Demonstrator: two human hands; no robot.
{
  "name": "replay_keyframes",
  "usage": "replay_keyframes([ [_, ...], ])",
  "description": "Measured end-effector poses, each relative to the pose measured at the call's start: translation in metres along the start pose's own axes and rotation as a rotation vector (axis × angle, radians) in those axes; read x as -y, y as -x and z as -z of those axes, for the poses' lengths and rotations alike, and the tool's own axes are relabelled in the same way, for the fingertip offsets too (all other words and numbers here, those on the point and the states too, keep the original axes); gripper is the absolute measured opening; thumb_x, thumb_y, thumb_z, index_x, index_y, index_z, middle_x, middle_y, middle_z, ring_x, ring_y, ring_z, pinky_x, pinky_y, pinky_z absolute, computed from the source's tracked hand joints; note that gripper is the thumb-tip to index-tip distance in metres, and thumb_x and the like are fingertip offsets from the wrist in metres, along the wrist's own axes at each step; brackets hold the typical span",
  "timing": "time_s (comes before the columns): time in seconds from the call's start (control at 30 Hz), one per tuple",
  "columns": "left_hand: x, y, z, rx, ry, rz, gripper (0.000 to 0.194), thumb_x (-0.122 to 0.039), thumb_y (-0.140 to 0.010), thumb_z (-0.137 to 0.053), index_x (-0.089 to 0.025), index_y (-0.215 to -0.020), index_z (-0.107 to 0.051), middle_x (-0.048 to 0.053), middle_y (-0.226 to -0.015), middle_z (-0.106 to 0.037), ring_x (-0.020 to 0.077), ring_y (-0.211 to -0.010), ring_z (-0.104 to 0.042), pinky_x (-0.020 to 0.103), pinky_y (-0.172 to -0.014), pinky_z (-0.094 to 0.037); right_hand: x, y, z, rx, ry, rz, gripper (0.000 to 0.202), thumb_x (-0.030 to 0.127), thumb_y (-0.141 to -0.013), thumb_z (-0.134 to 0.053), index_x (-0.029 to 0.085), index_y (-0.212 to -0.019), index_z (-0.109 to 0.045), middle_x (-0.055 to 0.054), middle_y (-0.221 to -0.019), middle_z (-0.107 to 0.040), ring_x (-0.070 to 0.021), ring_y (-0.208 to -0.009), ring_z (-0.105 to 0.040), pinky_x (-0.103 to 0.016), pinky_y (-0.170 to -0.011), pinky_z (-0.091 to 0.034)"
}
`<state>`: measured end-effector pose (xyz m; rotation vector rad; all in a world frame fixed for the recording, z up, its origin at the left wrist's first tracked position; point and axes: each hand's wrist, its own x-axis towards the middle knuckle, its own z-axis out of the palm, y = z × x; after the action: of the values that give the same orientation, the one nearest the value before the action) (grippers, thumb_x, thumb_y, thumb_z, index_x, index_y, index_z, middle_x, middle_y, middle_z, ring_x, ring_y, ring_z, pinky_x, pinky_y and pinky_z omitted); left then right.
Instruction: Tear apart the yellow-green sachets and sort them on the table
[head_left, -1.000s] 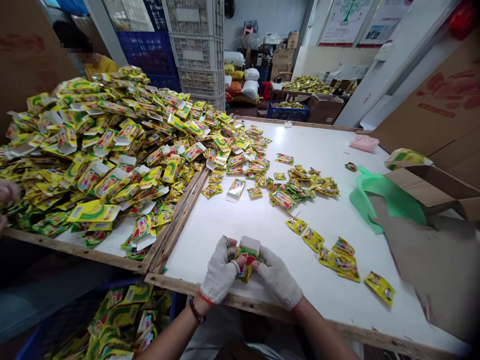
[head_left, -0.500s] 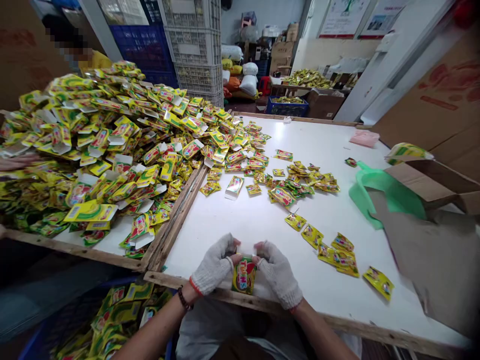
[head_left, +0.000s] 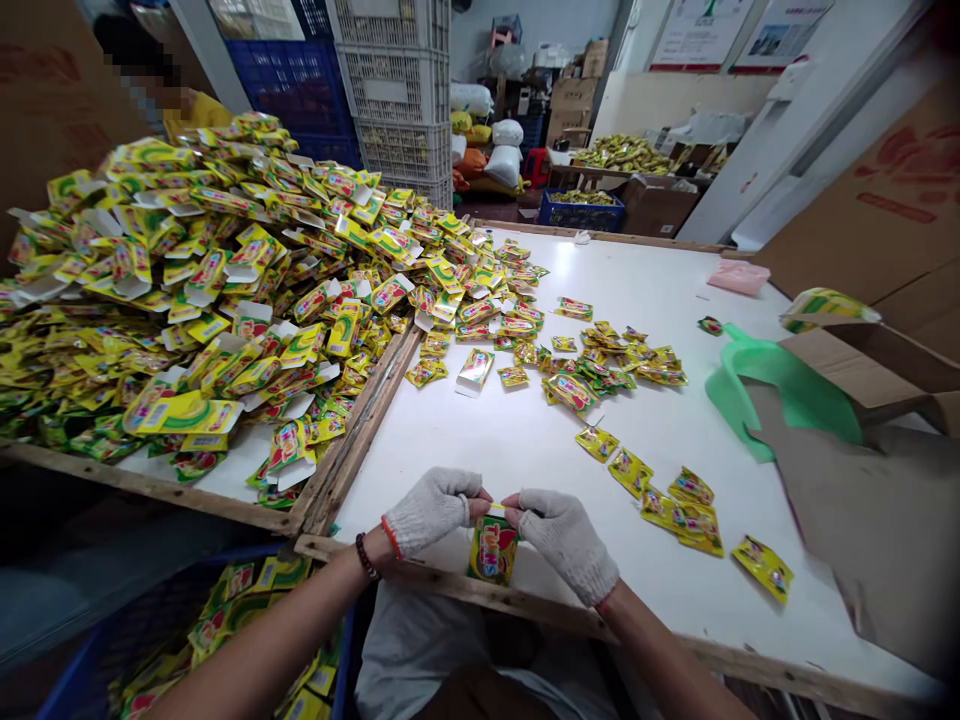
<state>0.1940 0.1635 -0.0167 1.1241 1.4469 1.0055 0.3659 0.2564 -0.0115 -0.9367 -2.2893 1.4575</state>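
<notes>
A small green and yellow box [head_left: 493,551] lies at the table's front edge, its printed face up and its flap end away from me. My left hand [head_left: 441,508], in a white fingerless glove, pinches the left side of that end. On the right side of the same end, my right hand [head_left: 561,535], gloved too, has its thumb and finger closed. The fingertips of both hands nearly meet over the white and yellow flap. Beyond them another small box [head_left: 475,371] lies on the white table [head_left: 420,440].
A tall heap of boxes and sachets [head_left: 247,250] covers the left side. Loose sachets [head_left: 682,515] lie to the right, near a green scoop [head_left: 802,385] and cardboard [head_left: 847,510]. A blue crate of boxes [head_left: 345,640] stands below the table. A person in yellow [head_left: 199,112] is behind the heap.
The fingertips of both hands have come closer together over the box's far end, and the flap there looks folded lower. The whole view has shifted slightly.
</notes>
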Motion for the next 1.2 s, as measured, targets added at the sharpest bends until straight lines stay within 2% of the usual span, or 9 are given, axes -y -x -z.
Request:
replay_keyframes([
  [0.3, -0.002, 0.033, -0.006, 0.064, -0.591, -0.423, 0.020, -0.022, -0.082, -0.045, -0.014, -0.083, -0.064, 0.005, -0.077, -0.056, 0.0118, -0.072, -0.048, 0.021, -0.065, -0.036, -0.022, 0.031, 0.001, 0.145, 0.273, 0.537, 0.038, 0.017, -0.083, -0.046, 0.019, -0.119, -0.058, -0.010, -0.118, -0.058, -0.0196, -0.104, -0.058, -0.030, -0.086, -0.049],
  [0.4, 0.003, 0.038, -0.015, 0.021, -0.710, -0.480, 0.016, -0.015, -0.076, -0.047, -0.015, -0.080, -0.063, 0.005, -0.077, -0.055, 0.0133, -0.072, -0.049, 0.022, -0.065, -0.037, -0.036, 0.032, -0.002, 0.114, 0.285, 0.578, 0.042, 0.013, -0.082, -0.043, 0.019, -0.121, -0.057, -0.011, -0.115, -0.060, -0.0203, -0.101, -0.059, -0.031, -0.083, -0.051],
  [0.57, -0.001, 0.031, -0.001, -0.171, -0.605, -0.364, 0.029, -0.028, -0.085, -0.047, -0.015, -0.109, -0.057, 0.009, -0.107, -0.055, 0.0157, -0.098, -0.053, 0.023, -0.087, -0.042, -0.031, 0.010, -0.020, -0.134, -0.141, 0.076, 0.025, 0.030, -0.080, -0.051, 0.017, -0.097, -0.065, -0.009, -0.094, -0.066, -0.0212, -0.084, -0.062, -0.034, -0.077, -0.053],
  [0.63, -0.005, 0.031, 0.020, -0.308, -0.710, -0.279, 0.032, -0.024, -0.083, -0.047, -0.016, -0.114, -0.053, 0.009, -0.114, -0.053, 0.0164, -0.105, -0.051, 0.024, -0.092, -0.040, -0.017, 0.009, -0.031, -0.065, -0.410, -0.093, 0.031, 0.039, -0.081, -0.052, 0.016, -0.099, -0.062, -0.010, -0.095, -0.066, -0.0221, -0.084, -0.063, -0.035, -0.075, -0.053],
  [0.77, -0.009, 0.044, 0.080, -0.496, -1.154, 0.174, 0.037, -0.007, -0.074, -0.042, -0.018, -0.107, -0.055, 0.010, -0.109, -0.053, 0.0206, -0.101, -0.053, 0.031, -0.087, -0.043, 0.012, 0.024, -0.048, 0.438, -0.613, -0.148, 0.036, 0.036, -0.076, -0.059, 0.017, -0.107, -0.060, -0.009, -0.097, -0.065, -0.0211, -0.082, -0.064, -0.032, -0.070, -0.053],
  [0.87, -0.003, 0.064, 0.121, -0.555, -1.373, 0.542, 0.037, -0.014, -0.075, -0.041, -0.017, -0.110, -0.054, 0.015, -0.101, -0.056, 0.0264, -0.092, -0.056, 0.037, -0.076, -0.044, 0.017, 0.030, -0.046, 0.419, -0.432, -0.088, 0.032, 0.030, -0.076, -0.058, 0.017, -0.105, -0.061, -0.008, -0.096, -0.066, -0.0201, -0.085, -0.063, -0.031, -0.075, -0.051],
  [0.97, 0.001, 0.082, 0.144, -0.574, -1.399, 0.669, 0.036, -0.019, -0.080, -0.036, -0.016, -0.111, -0.054, 0.015, -0.092, -0.060, 0.0276, -0.082, -0.058, 0.036, -0.069, -0.043, 0.011, 0.027, -0.039, 0.339, -0.415, -0.123, 0.030, 0.031, -0.079, -0.053, 0.014, -0.103, -0.059, -0.009, -0.093, -0.066, -0.0201, -0.081, -0.064, -0.030, -0.068, -0.052],
  [1.1, -0.016, 0.094, 0.138, -0.738, -1.392, 0.586, 0.040, -0.027, -0.085, -0.030, -0.018, -0.119, -0.048, 0.014, -0.098, -0.061, 0.0265, -0.084, -0.059, 0.033, -0.068, -0.042, 0.003, 0.019, -0.040, 0.224, -0.248, -0.013, 0.027, 0.026, -0.080, -0.052, 0.014, -0.102, -0.061, -0.009, -0.091, -0.066, -0.0205, -0.083, -0.064, -0.033, -0.073, -0.053],
  [1.2, -0.039, 0.086, 0.102, -0.798, -1.180, 0.339, 0.037, -0.025, -0.081, -0.038, -0.023, -0.116, -0.050, 0.006, -0.090, -0.063, 0.0183, -0.080, -0.058, 0.025, -0.067, -0.039, 0.003, 0.013, -0.053, 0.012, -0.056, 0.306, 0.034, 0.018, -0.080, -0.050, 0.014, -0.113, -0.058, -0.013, -0.111, -0.061, -0.0225, -0.101, -0.059, -0.037, -0.087, -0.049],
])
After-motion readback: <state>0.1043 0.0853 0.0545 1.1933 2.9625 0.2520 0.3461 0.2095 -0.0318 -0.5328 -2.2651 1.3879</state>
